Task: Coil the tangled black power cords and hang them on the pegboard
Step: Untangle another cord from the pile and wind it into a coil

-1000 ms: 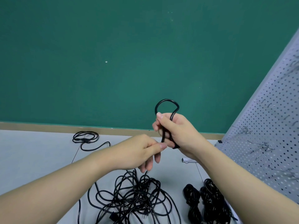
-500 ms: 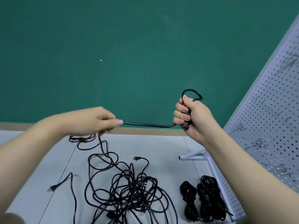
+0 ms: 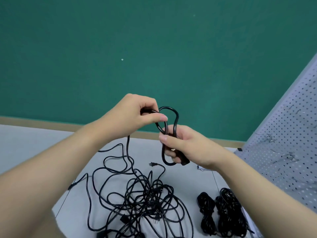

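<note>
Right hand (image 3: 187,148) gripping a small black cord coil (image 3: 169,134), fingers curled round it, fingertips hidden behind the loops. Left hand (image 3: 137,115) pinching the same cord between thumb and forefinger. Below, tangled cords (image 3: 144,198) on the grey floor (image 3: 34,143), partly cut off at the frame edge. Coiled bundles (image 3: 221,213) beside the pegboard (image 3: 291,152).

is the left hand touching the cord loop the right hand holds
Touching. The head view shows the left hand pinching the cord loop at its top while the right hand grips it.
</note>
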